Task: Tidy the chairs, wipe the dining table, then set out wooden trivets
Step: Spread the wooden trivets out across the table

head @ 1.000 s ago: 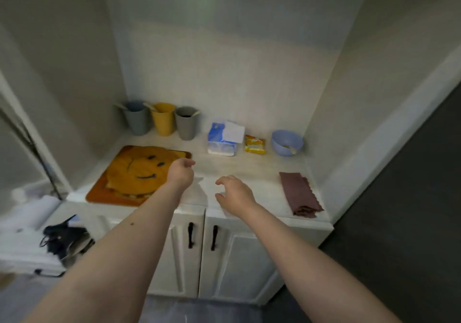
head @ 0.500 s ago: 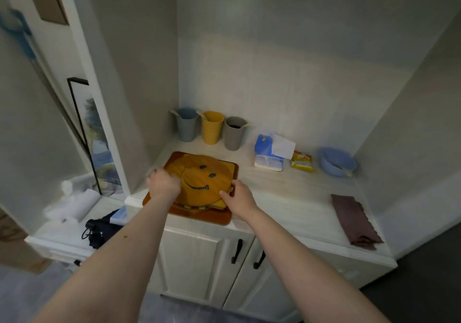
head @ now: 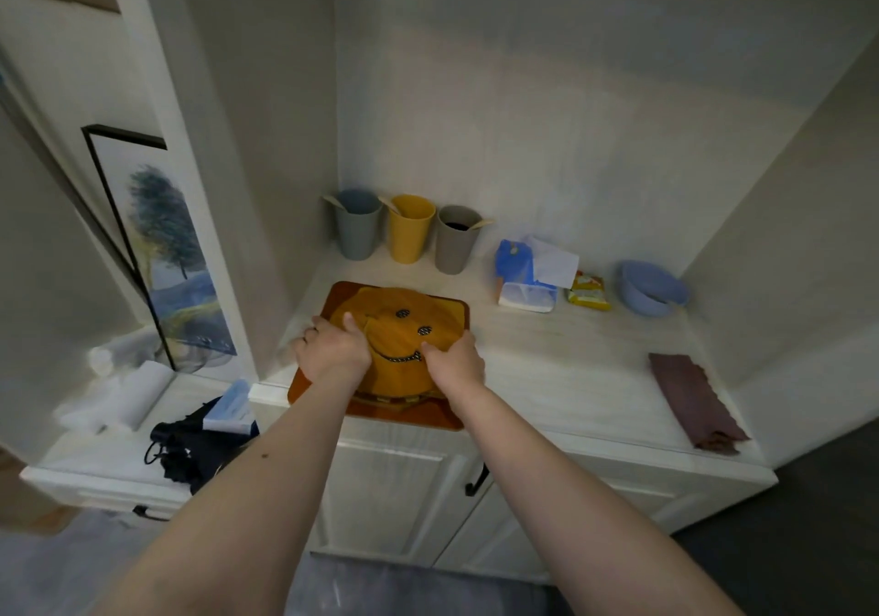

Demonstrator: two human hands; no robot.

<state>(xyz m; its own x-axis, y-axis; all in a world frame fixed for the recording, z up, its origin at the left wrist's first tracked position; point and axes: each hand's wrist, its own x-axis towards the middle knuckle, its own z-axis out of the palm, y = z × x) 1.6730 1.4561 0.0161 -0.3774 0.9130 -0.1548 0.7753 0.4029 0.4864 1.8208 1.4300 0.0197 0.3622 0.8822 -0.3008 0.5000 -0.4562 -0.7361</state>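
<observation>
A stack of wooden trivets lies on the white counter in the alcove. On top is a round one with a smiley face, over a square reddish-brown board. My left hand grips the round trivet's left edge, thumb on top. My right hand grips its right front edge, thumb on the wood. More trivet edges show under the round one at the front.
Three cups stand at the back wall, then a tissue pack, a snack packet and a blue bowl. A brown cloth lies at the right. Left, a lower shelf holds a black bag and a framed picture.
Both hands moved from above the counter's middle to the left and closed on the smiley trivet's two sides. My view came nearer and shifted left.
</observation>
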